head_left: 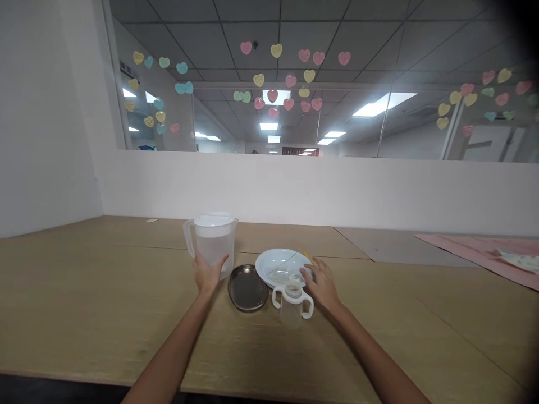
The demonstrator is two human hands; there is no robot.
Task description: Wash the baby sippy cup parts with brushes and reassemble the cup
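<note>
A translucent white plastic pitcher (214,247) with a lid and a side handle stands upright on the table, with liquid visible inside. My left hand (206,275) is wrapped round its lower part, thumb across the front. My right hand (322,283) holds the right rim of a white bowl (265,264), its fingers curved at the edge. Inside the bowl lie clear and white plastic parts with a thin tube; details are hard to make out. Just in front stands a lidless clear sippy cup (292,308) with two white handles. Between pitcher and bowl lies an oval metal tray (248,289).
The wooden table (126,314) runs back to a white wall (252,185) below a window with heart-shaped notes. A pink cloth (471,249) with a whitish item on it lies at the right. A small pale piece (152,220) rests at the back left.
</note>
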